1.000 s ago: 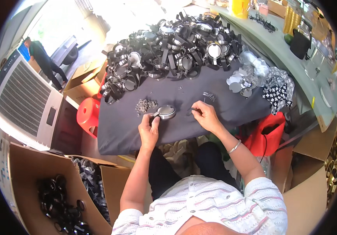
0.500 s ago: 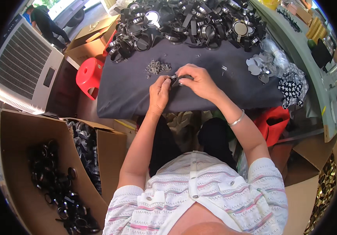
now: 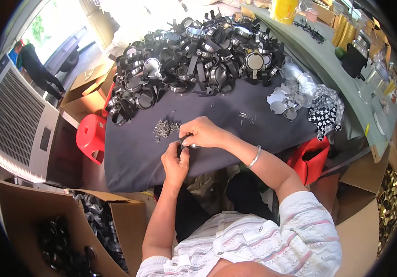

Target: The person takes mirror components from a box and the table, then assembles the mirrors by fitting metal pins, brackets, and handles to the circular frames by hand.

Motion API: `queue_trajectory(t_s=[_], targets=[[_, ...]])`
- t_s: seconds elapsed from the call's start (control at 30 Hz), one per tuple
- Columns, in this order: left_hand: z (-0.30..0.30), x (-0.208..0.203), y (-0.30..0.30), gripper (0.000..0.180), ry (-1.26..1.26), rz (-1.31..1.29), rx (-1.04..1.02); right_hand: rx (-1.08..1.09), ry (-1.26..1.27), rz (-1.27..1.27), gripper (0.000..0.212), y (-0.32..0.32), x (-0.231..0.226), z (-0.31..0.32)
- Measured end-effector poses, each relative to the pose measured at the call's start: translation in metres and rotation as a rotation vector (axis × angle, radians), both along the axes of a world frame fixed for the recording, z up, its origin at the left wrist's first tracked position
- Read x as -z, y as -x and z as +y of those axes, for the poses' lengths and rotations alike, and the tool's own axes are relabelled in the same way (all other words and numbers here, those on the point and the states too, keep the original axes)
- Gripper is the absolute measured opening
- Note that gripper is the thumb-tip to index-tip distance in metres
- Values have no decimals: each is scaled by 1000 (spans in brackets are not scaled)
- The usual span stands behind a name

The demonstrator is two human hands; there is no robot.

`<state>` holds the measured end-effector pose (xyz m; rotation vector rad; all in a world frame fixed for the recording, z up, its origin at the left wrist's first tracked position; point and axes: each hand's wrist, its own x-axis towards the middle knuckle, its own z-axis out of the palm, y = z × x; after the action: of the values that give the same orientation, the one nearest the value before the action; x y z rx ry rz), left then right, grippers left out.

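In front of me, over the near part of the cloth-covered table (image 3: 134, 159), both hands work on a small black part (image 3: 184, 140). Its ends are covered by fingers, so I cannot make out its exact kind. My left hand (image 3: 175, 167) pinches it from below. My right hand (image 3: 204, 133) is closed on its upper side, thumb and fingertips together, and a bit of shiny metal shows beside the thumb. Just left of my hands lies a heap of small metal clips (image 3: 165, 129). Beyond them is a big pile of black parts with round silver discs (image 3: 194, 60).
Thin metal pins (image 3: 243, 116) lie on the cloth at right, with silver discs (image 3: 277, 102) and plastic bags (image 3: 307, 83) farther over. A red stool (image 3: 90, 135), air cooler (image 3: 18, 124) and cardboard boxes (image 3: 127, 226) stand left. A person (image 3: 35, 64) bends at the far left.
The view has tilted up, so the table sits lower and more of the pile shows. My hands stay together on the black part, now turned more upright between them.
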<state>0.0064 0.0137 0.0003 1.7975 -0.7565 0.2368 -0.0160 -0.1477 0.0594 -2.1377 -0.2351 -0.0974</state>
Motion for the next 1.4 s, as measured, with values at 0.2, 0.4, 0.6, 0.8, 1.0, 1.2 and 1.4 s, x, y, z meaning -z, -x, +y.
queue_trajectory(t_s=[0.2, 0.4, 0.6, 0.8, 1.0, 1.2, 1.4], targets=[[-2, 1, -3, 15, 19, -1, 43, 79, -109, -274, 16, 4, 27, -8], [9, 4, -10, 15, 192, 371, 111, 514, -44, -623, 12, 72, 24, -65], [-79, -112, -30, 9, 228, 169, 130, 804, 188, -527, 14, 140, 53, -138], [-229, -172, -125, 29, 253, -177, -65, 808, 226, -466, 14, 134, 52, -125], [-347, -159, -179, 44, -155, -301, -110, 799, 192, -411, 15, 137, 51, -126], [-398, -141, -168, 60, -151, -233, -37, 806, 215, -393, 17, 137, 51, -132], [-417, -150, -143, 58, -145, -291, 43, 827, 249, -403, 17, 133, 52, -133]])
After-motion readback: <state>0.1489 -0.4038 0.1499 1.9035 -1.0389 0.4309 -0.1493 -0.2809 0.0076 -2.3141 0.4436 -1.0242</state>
